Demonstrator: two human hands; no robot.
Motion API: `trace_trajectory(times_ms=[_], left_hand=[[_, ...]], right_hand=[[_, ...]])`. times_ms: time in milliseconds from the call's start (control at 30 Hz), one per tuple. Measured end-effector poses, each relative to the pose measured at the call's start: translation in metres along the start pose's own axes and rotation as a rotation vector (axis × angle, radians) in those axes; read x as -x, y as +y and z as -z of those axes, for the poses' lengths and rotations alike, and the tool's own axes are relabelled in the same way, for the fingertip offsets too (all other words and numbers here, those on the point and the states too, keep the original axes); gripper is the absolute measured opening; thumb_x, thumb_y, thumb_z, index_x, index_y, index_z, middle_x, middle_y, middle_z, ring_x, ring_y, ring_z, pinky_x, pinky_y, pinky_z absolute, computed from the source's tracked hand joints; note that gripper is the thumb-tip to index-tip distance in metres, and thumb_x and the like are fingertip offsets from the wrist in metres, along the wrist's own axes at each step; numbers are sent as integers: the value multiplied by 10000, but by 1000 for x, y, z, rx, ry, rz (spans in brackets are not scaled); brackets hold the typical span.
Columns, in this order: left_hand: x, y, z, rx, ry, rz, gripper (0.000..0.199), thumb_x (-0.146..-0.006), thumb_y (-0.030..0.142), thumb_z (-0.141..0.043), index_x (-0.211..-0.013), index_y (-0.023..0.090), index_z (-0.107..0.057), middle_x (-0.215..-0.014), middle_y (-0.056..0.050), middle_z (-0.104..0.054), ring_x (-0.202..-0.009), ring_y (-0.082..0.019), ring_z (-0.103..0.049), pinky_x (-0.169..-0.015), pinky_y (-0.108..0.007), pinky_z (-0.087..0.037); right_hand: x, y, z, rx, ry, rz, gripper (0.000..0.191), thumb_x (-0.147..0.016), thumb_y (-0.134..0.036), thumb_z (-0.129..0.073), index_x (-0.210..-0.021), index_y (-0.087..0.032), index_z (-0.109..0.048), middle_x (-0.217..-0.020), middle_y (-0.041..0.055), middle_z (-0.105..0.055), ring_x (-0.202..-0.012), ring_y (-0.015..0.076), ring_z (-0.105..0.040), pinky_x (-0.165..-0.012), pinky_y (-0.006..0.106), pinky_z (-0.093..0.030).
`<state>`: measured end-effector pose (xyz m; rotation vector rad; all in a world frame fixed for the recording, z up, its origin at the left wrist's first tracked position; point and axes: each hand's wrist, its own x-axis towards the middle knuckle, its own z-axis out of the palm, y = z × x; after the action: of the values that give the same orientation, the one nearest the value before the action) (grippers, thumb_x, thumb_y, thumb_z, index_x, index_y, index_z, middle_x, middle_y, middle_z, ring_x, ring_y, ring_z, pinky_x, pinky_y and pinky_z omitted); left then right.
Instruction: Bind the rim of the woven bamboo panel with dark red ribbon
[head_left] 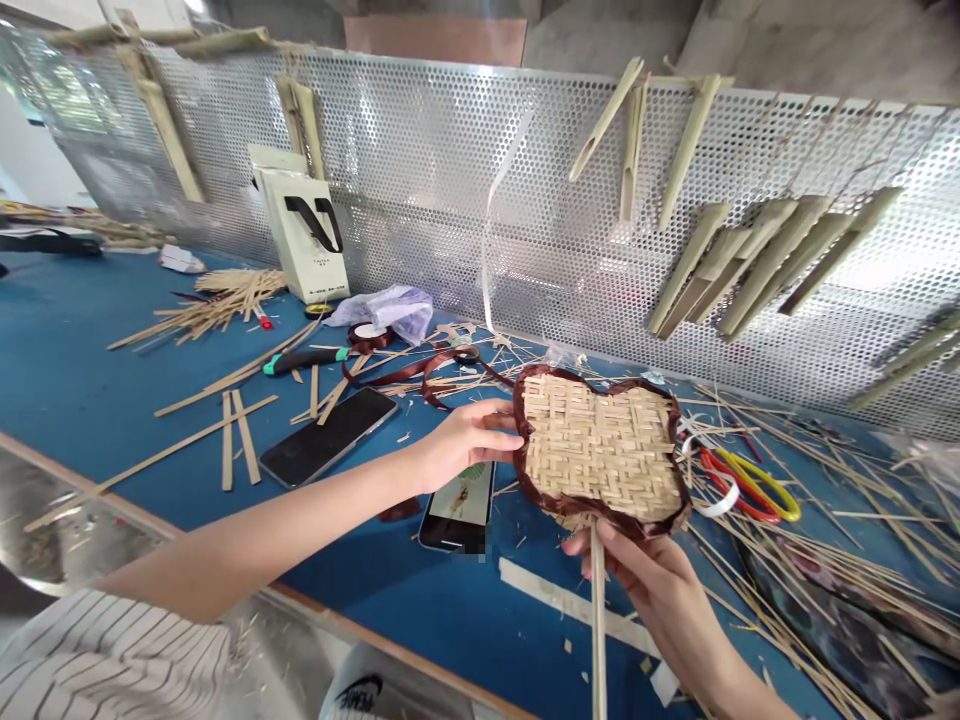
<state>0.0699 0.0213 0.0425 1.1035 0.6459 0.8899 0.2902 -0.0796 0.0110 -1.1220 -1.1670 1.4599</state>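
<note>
A woven bamboo fan (600,440) with a lobed outline and a gathered brown ribbon edging is held up over the blue table. Its straight bamboo handle (598,630) points down toward me. My right hand (660,575) grips the fan where the handle meets the lower rim, thumb in front and other fingers partly hidden behind. At the left rim, my left hand (472,440) pinches the ribbon-covered edge; its fingertips are partly hidden there. A loose brown ribbon (435,385) trails from behind the fan's upper left toward its roll (369,336).
Below my left hand lies a lit phone (459,510), with a dark phone (330,435) further left. A green-and-black-handled tool (306,360), bamboo strips (232,300) and red-and-yellow-handled scissors (750,485) surround the work. A perforated metal panel (420,190) stands behind.
</note>
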Motion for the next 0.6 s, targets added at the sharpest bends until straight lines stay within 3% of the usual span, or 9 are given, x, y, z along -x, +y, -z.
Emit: trace_trajectory(times_ms=[200, 267, 367, 600], left_hand=[[1, 0, 0, 13, -15, 19, 196, -691, 169, -719, -877, 173, -657, -902, -41, -657, -799, -151, -621, -752, -291, -518], [1, 1, 1, 19, -23, 23, 179, -689, 177, -724, -855, 175, -657, -880, -37, -663, -775, -150, -624, -754, -300, -516], [1, 2, 1, 13, -30, 29, 208, -689, 173, -724, -886, 182, -658, -890, -34, -668, -771, -148, -628, -747, -302, -512], [5, 8, -3, -35, -23, 70, 287, -681, 167, -734, -954, 166, -647, -978, -50, -662, -839, -157, -631, -767, -303, -512]], right_hand=[[6, -3, -11, 77, 77, 113, 343, -772, -460, -671, -868, -134, -712, -796, 94, -656, -622, 163, -532, -563, 252, -448], [9, -6, -15, 105, 74, 150, 310, -788, -459, -654, -812, -155, -709, -770, 77, -653, -606, 153, -529, -557, 242, -450], [14, -8, -20, 124, 72, 173, 295, -799, -443, -646, -717, -164, -694, -747, 70, -649, -612, 154, -534, -545, 230, -451], [22, -6, -23, 91, 110, 145, 319, -775, -474, -661, -769, -156, -685, -740, 79, -637, -620, 179, -547, -539, 254, -459]])
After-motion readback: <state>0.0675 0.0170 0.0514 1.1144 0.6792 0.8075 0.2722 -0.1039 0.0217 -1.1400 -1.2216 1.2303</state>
